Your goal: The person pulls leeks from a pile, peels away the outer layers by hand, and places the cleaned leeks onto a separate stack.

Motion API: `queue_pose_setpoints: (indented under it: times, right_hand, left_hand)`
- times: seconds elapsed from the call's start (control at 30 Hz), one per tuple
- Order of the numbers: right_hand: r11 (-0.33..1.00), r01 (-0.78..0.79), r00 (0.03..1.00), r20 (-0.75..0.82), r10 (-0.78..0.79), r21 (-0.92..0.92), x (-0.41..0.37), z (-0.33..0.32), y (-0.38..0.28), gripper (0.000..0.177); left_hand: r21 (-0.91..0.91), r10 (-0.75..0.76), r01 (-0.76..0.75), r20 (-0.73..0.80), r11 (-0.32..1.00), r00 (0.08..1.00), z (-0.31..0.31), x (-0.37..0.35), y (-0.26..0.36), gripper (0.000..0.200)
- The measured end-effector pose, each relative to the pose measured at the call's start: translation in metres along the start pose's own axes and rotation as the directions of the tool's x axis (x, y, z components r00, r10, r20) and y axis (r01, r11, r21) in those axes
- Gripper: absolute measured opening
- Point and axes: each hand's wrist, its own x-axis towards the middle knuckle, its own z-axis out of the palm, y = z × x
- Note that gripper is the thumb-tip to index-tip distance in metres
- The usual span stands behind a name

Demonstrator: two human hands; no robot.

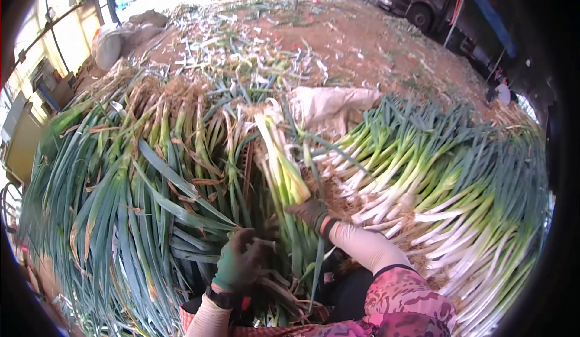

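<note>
My right hand, in a dark glove, is closed around a small bunch of green onions standing nearly upright, pale stems up and green leaves hanging below. Lower and to the left, my left hand wears a green and dark glove. Its fingers are curled in and a little blurred, so what they hold cannot be made out. Beside it lies a large heap of untrimmed green onions with brown roots at the far end. On my right, cleaned green onions with white stems lie in a thick layer.
A pale sack lies just beyond the bunch. Leaf scraps litter the brown ground. More sacks rest at the far left. A truck stands at the back right, and a person is at the far right.
</note>
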Motion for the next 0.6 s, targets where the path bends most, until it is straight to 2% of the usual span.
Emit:
queue_pose_setpoints:
  times: [0.03, 0.07, 0.1, 0.13, 0.17, 0.23, 0.27, 0.33, 0.37, 0.43, 0.5, 0.6]
  right_hand:
    - [0.997, -0.018, 1.000, -0.019, 0.017, -0.074, -0.007, -0.001, 0.006, 0.056]
    - [0.989, -0.039, 0.999, -0.037, 0.033, -0.146, -0.013, -0.001, 0.012, 0.056]
    - [0.972, -0.102, 0.995, -0.036, 0.096, -0.211, -0.044, -0.002, -0.016, 0.056]
    - [0.948, -0.166, 0.986, -0.039, 0.161, -0.272, -0.064, 0.000, -0.036, 0.055]
    - [0.990, -0.031, 0.999, 0.010, 0.033, -0.140, -0.074, 0.005, -0.039, 0.058]
    - [0.966, 0.217, 0.972, 0.059, -0.227, 0.138, -0.099, 0.021, -0.032, 0.064]
    - [0.965, 0.244, 0.967, 0.047, -0.249, 0.092, -0.113, 0.030, -0.032, 0.062]
    - [0.958, 0.286, 0.958, 0.031, -0.286, 0.002, -0.139, 0.045, -0.032, 0.057]
    - [0.968, 0.252, 0.967, 0.045, -0.252, 0.000, -0.143, 0.044, -0.030, 0.055]
    - [0.982, 0.188, 0.979, 0.079, -0.188, 0.002, -0.145, 0.047, -0.027, 0.052]
    - [0.967, 0.251, 0.966, 0.054, -0.252, 0.036, -0.153, 0.045, -0.037, 0.052]
    - [0.932, 0.350, 0.934, 0.038, -0.355, 0.094, -0.174, 0.042, -0.051, 0.053]
  left_hand:
    - [0.074, 0.119, -0.116, -0.037, 0.991, 0.992, 0.002, -0.002, -0.009, 0.037]
    - [0.060, 0.129, -0.125, -0.059, 0.990, 0.990, 0.004, 0.001, -0.010, 0.039]
    - [0.046, 0.139, -0.135, -0.081, 0.990, 0.987, 0.007, 0.003, -0.010, 0.040]
    - [-0.062, 0.038, -0.043, -0.080, 0.997, 0.996, 0.010, 0.008, -0.003, 0.042]
    - [-0.168, -0.065, 0.053, -0.064, 0.984, 0.996, 0.014, 0.014, -0.001, 0.044]
    - [-0.372, 0.020, -0.020, -0.002, 0.928, 1.000, 0.036, 0.027, -0.034, 0.047]
    - [-0.469, 0.065, -0.045, 0.026, 0.882, 0.998, 0.043, 0.030, -0.039, 0.048]
    - [-0.498, 0.164, -0.130, 0.024, 0.858, 0.986, 0.052, 0.030, -0.043, 0.047]
    - [-0.510, 0.212, -0.172, 0.021, 0.843, 0.977, 0.054, 0.030, -0.041, 0.047]
    - [-0.600, 0.106, -0.032, 0.088, 0.799, 0.991, 0.056, 0.031, -0.035, 0.045]
    - [-0.704, 0.049, 0.061, 0.134, 0.708, 0.990, 0.054, 0.025, -0.021, 0.050]
    - [-0.708, 0.063, 0.142, 0.256, 0.692, 0.965, 0.040, 0.018, -0.011, 0.059]
